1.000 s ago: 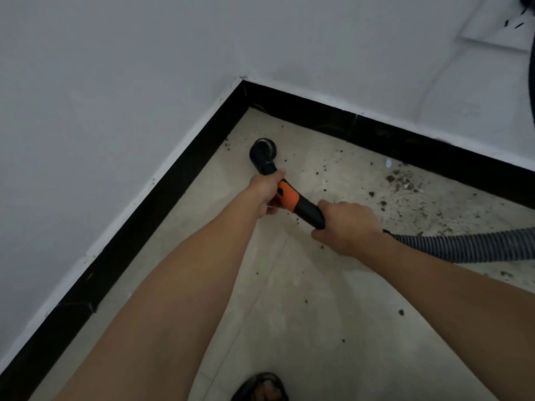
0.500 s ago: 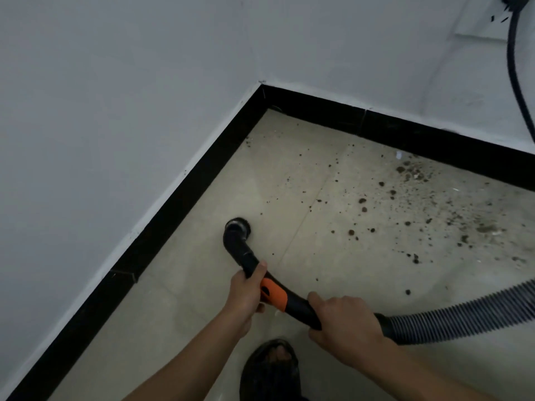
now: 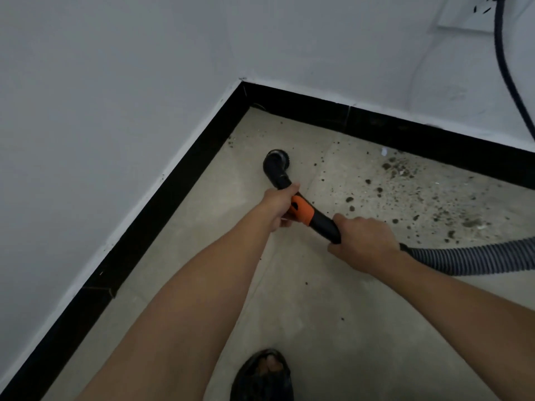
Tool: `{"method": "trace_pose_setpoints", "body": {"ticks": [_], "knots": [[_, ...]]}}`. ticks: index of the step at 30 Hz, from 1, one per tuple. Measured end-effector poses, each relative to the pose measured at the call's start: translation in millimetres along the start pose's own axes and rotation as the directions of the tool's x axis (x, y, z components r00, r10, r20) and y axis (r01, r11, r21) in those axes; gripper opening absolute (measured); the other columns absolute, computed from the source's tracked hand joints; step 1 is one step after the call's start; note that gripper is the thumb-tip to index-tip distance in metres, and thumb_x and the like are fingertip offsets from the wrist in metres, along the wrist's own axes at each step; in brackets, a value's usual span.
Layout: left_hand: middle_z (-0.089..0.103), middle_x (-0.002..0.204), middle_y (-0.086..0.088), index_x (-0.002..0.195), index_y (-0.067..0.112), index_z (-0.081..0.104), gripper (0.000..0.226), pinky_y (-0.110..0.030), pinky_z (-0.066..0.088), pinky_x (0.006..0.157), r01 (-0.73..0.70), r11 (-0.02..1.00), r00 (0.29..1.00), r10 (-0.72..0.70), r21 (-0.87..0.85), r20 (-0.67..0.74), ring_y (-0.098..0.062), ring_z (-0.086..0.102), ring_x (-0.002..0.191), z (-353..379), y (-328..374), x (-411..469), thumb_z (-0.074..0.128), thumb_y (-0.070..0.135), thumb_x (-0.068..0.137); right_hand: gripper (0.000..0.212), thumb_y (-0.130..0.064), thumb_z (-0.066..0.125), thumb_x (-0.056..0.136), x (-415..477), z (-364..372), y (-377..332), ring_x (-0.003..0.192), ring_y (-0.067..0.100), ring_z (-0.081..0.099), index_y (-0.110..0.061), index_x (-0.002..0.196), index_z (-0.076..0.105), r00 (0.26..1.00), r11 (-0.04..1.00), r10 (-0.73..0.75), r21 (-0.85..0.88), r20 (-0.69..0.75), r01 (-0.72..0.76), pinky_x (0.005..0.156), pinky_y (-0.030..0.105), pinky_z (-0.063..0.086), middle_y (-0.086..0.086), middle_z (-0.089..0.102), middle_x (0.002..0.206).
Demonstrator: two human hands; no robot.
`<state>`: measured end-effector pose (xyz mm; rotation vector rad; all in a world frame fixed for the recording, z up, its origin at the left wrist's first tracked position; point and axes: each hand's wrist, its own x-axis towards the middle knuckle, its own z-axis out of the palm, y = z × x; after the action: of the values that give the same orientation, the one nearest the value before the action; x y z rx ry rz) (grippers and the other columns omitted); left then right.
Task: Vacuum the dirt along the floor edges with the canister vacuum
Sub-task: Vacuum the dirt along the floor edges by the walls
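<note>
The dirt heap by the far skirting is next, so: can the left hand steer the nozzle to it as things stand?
Probably yes: the left hand grips the wand, and only open floor lies between nozzle and dirt heap.

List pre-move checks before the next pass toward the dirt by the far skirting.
1. Left hand grips the wand by the orange collar: ok.
2. Right hand grips the wand's hose end: ok.
3. Brush nozzle flat on the floor: cannot tell.
4. Dirt right of the nozzle, along the skirting, cleared: not ok.
5. Hose unkinked where visible: ok.
6. Foot apart from the hose: ok.
</note>
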<state>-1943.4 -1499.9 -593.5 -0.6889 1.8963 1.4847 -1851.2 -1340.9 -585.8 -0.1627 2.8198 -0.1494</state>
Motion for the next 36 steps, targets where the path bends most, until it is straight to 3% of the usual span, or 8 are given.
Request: {"method": "trace_pose_setpoints", "body": {"ticks": [5, 7, 10, 14, 20, 25, 30, 36], "knots": [[0.062, 0.097, -0.011, 0.123, 0.007, 0.052, 0.049, -0.028, 0.044, 0.056, 0.004, 1.000, 1.000, -0.004, 0.004, -0.007, -0.023, 0.059, 0.070, 9.8, 0.7, -8.0, 0.060, 0.044, 0.092, 0.034, -0.050, 0.055, 0.088, -9.0, -7.6, 7.8, 0.063, 0.018, 0.051, -0.027, 0.112, 0.047, 1.000, 1.000, -0.007, -0.025, 0.031, 0.008, 0.054, 0.028, 0.038, -0.006, 0.044, 0.069], [0.064, 0.085, -0.009, 0.116, 0.007, 0.054, 0.045, -0.026, 0.042, 0.055, 0.030, 1.000, 0.999, -0.030, 0.006, -0.026, -0.022, 0.060, 0.063, -1.8, -28.9, -29.5, 0.062, 0.043, 0.091, 0.035, -0.049, 0.054, 0.088, -31.6, -2.0, 2.1, 0.063, 0.017, 0.052, -0.028, 0.115, 0.046, 0.993, 0.996, -0.083, -0.012, 0.080, 0.085, 0.053, 0.027, 0.036, -0.006, 0.051, 0.074], [0.067, 0.067, -0.008, 0.109, 0.005, 0.058, 0.044, -0.024, 0.040, 0.050, 0.107, 0.993, 0.994, -0.108, -0.045, -0.027, -0.023, 0.063, 0.051, -22.3, -87.8, -69.5, 0.064, 0.044, 0.088, 0.037, -0.048, 0.052, 0.089, -70.2, 11.9, -8.3, 0.081, 0.021, 0.063, -0.027, 0.118, 0.045, 0.962, 0.974, -0.224, 0.001, 0.158, 0.227, 0.062, 0.029, 0.037, 0.000, 0.065, 0.096], [0.068, 0.067, -0.014, 0.108, -0.001, 0.059, 0.046, -0.026, 0.043, 0.047, 0.172, 0.976, 0.982, -0.181, -0.131, -0.054, -0.023, 0.061, 0.046, -24.1, -139.6, -112.2, 0.062, 0.042, 0.090, 0.037, -0.048, 0.049, 0.090, -107.6, 25.7, -13.3, 0.085, 0.023, 0.063, -0.026, 0.119, 0.045, 0.918, 0.947, -0.312, -0.002, 0.245, 0.322, 0.064, 0.031, 0.034, 0.002, 0.066, 0.099], [0.064, 0.067, -0.014, 0.107, 0.000, 0.054, 0.042, -0.025, 0.044, 0.041, 0.153, 0.966, 0.983, -0.169, -0.211, -0.064, -0.021, 0.058, 0.042, 23.6, -153.4, -131.1, 0.061, 0.039, 0.093, 0.037, -0.052, 0.047, 0.088, -137.5, 24.2, 19.0, 0.071, 0.020, 0.048, -0.030, 0.118, 0.044, 0.924, 0.964, -0.253, -0.004, 0.287, 0.265, 0.064, 0.032, 0.034, -0.001, 0.065, 0.097], [0.065, 0.077, -0.015, 0.113, 0.002, 0.054, 0.045, -0.027, 0.049, 0.046, 0.116, 0.979, 0.993, -0.113, -0.165, 0.027, -0.022, 0.059, 0.049, 56.4, -117.6, -104.7, 0.061, 0.041, 0.092, 0.037, -0.053, 0.048, 0.088, -130.0, 17.2, 49.8, 0.085, 0.020, 0.063, -0.031, 0.118, 0.043, 0.963, 0.986, -0.149, -0.038, 0.223, 0.162, 0.064, 0.030, 0.035, -0.003, 0.066, 0.097], [0.064, 0.079, -0.015, 0.123, -0.001, 0.052, 0.058, -0.023, 0.047, 0.042, 0.014, 0.999, 0.993, -0.008, -0.050, 0.117, -0.021, 0.058, 0.049, 71.0, -47.4, -46.7, 0.066, 0.043, 0.088, 0.030, -0.050, 0.051, 0.088, -93.7, 5.3, 56.2, 0.066, 0.018, 0.051, -0.030, 0.109, 0.045, 0.993, 0.999, 0.038, -0.042, 0.107, -0.034, 0.056, 0.028, 0.034, -0.010, 0.046, 0.069], [0.066, 0.074, -0.014, 0.107, 0.004, 0.056, 0.044, -0.027, 0.049, 0.047, 0.071, 0.994, 0.997, -0.068, -0.088, 0.034, -0.021, 0.059, 0.046, 50.1, -91.9, -79.6, 0.062, 0.044, 0.091, 0.034, -0.052, 0.050, 0.088, -103.0, 11.2, 49.3, 0.068, 0.018, 0.047, -0.030, 0.114, 0.043, 0.982, 0.994, -0.101, -0.034, 0.158, 0.107, 0.062, 0.029, 0.035, -0.005, 0.055, 0.082]]}}
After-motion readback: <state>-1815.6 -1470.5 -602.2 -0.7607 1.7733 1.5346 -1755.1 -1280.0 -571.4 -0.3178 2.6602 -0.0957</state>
